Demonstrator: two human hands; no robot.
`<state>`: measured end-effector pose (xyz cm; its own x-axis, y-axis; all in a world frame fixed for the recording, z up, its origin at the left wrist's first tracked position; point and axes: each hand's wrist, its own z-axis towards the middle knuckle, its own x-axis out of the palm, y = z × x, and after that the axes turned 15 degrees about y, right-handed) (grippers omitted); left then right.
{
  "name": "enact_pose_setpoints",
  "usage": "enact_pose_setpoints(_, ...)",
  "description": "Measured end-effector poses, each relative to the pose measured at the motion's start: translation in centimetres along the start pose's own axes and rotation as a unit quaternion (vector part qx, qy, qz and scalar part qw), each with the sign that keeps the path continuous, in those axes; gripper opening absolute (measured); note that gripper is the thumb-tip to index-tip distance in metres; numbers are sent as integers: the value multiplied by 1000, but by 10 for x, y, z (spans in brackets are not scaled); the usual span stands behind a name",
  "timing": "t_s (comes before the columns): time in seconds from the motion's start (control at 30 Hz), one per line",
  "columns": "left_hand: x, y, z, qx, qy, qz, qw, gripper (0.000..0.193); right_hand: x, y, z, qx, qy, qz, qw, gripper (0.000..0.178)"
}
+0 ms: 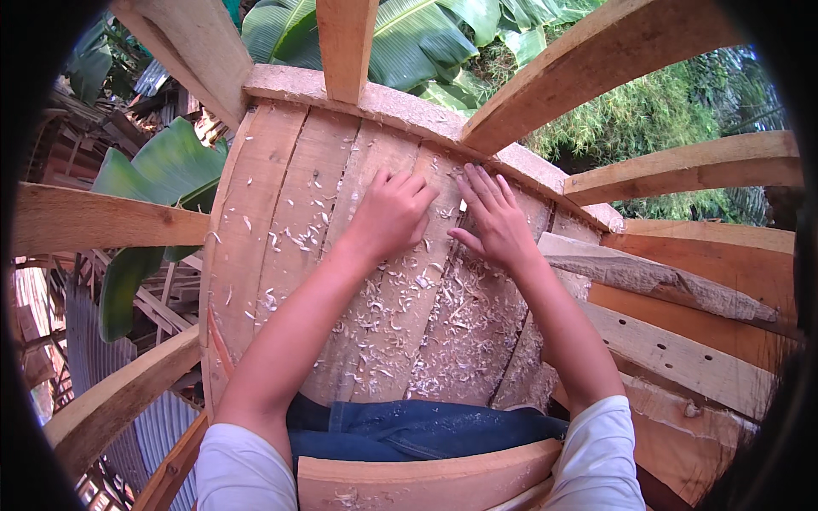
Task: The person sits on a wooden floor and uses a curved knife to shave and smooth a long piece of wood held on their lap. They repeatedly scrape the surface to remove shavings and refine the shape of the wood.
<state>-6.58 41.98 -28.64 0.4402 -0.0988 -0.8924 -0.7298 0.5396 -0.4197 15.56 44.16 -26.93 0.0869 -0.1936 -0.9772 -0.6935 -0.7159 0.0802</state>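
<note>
Both my hands rest over a platform of wide wooden planks strewn with pale curled wood shavings. My left hand is closed, its fingers curled down toward the boards; whatever may be inside them is hidden. To its right, my right hand lies flat with fingers stretched forward and the thumb pointing left. Its fingertips reach close to the raised wooden rim beam along the planks' far edge. A small pale chip shows beside the right fingers.
Curved wooden ribs rise around the platform on several sides. At the right lie a rough-hewn timber and a board with drilled holes. A curved wooden piece crosses near my lap. Banana leaves hang beyond the rim.
</note>
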Motion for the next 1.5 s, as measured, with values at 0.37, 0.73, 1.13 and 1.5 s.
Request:
enact_pose_setpoints(0.37, 11, -8, -1, 77, 10, -51, 996, 28, 19, 7, -9, 80, -21, 61, 995, 79)
enact_pose_setpoints(0.73, 23, -10, -5, 18, 63, 43, 997, 40, 9, 16, 4, 21, -10, 93, 995, 76)
enact_pose_setpoints(1.13, 23, -1, 1, -122, 38, 79, 989, 46, 7, 12, 7, 33, 6, 12, 999, 75)
enact_pose_setpoints(1.5, -11, 19, 3, -145, 17, 88, 985, 44, 8, 4, -10, 6, 18, 1, 1000, 78)
